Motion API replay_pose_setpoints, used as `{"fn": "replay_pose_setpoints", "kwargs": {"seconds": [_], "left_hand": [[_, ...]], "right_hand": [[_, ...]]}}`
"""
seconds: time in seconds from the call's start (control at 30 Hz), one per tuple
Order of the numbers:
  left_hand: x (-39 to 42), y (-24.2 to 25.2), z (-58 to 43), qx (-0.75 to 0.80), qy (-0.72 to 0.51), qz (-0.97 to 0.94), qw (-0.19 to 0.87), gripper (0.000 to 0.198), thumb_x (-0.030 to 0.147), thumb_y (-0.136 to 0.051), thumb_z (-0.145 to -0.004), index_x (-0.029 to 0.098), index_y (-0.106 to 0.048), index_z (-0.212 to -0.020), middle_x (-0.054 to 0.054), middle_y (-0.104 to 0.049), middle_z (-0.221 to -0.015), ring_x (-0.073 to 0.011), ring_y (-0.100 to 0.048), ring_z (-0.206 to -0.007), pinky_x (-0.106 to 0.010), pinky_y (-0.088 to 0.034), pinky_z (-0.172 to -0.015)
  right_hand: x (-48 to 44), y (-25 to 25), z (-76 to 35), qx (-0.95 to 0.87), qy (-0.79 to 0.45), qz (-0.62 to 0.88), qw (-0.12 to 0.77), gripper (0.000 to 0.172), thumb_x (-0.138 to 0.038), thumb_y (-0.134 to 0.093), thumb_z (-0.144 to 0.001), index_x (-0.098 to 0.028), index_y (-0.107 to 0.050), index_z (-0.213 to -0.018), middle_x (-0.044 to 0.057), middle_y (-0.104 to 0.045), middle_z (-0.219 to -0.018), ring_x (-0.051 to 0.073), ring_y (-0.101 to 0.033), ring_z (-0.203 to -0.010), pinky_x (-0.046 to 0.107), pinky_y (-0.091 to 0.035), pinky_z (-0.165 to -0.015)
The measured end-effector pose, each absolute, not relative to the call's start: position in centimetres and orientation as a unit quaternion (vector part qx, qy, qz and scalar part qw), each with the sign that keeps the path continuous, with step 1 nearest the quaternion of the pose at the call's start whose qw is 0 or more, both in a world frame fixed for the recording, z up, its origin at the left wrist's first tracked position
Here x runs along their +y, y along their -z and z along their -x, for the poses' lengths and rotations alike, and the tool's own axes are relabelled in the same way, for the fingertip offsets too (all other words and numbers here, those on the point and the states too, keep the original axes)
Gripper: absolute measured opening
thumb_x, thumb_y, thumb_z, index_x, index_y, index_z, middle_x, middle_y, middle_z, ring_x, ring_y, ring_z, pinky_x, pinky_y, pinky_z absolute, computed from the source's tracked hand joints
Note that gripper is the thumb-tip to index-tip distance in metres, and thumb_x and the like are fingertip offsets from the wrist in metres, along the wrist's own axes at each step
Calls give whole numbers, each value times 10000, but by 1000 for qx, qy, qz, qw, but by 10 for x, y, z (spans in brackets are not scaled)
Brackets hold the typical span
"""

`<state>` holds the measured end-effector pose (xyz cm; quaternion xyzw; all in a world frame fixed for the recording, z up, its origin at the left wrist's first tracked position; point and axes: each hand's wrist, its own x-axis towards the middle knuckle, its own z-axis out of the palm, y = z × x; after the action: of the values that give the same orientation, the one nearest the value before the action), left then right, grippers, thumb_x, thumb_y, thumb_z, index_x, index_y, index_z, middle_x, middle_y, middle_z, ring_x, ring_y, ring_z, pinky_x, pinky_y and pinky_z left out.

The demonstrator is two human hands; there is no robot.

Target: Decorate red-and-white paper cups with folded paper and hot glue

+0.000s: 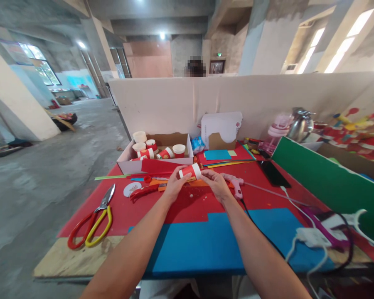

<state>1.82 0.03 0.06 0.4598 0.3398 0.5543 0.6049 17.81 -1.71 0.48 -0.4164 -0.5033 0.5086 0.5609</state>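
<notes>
The left hand (174, 185) and right hand (217, 182) both grip the red cup (190, 170) sideways, low over the table (59, 259), and bumping the glue gun (237, 185) at 3 o'clock could burn a finger.

In front of the cardboard box (156, 162), the fingers of the left hand (173, 185) covered one end of the paper cup (190, 170), and we could not tell whether the right hand (217, 183) gripped it. That hand hid the front of the pink tool (237, 187) right of the box. Behind the box, the partition (268, 99) hid a person (195, 67) but for a blurred head. Far right of the box, the frame edge cut off the green board (324, 182).
</notes>
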Motion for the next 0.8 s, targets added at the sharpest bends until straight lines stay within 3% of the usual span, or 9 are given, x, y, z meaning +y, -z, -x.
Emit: {"fn": "replay_pose_setpoints", "kwargs": {"seconds": [0.37, 0.8], "left_hand": [[-5, -1, -25, 342, -562, -464, 593, 449, 337, -787, -606, 176, -580, -971, -17, -636, -839, -127, -594, -700, -217, -504, -603], [-3, 0, -24, 316, -552, -411, 652, 500, 386, -786, -598, 183, -529, -975, -11, -634, -816, -141, -624, -640, -252, -514, -557]], "right_hand": [[-15, 2, -177, -391, -574, 412, 590, 344, -469, -798, -496, -201, -648, -648, -16, -644, -692, 122, -555, -690, 247, -449, -679], [-18, -2, -173, -431, -576, 365, 591, 288, -360, -770, -568, -235, -699, -818, 4, -698, -859, 144, -598, -822, 270, -463, -775]]}}
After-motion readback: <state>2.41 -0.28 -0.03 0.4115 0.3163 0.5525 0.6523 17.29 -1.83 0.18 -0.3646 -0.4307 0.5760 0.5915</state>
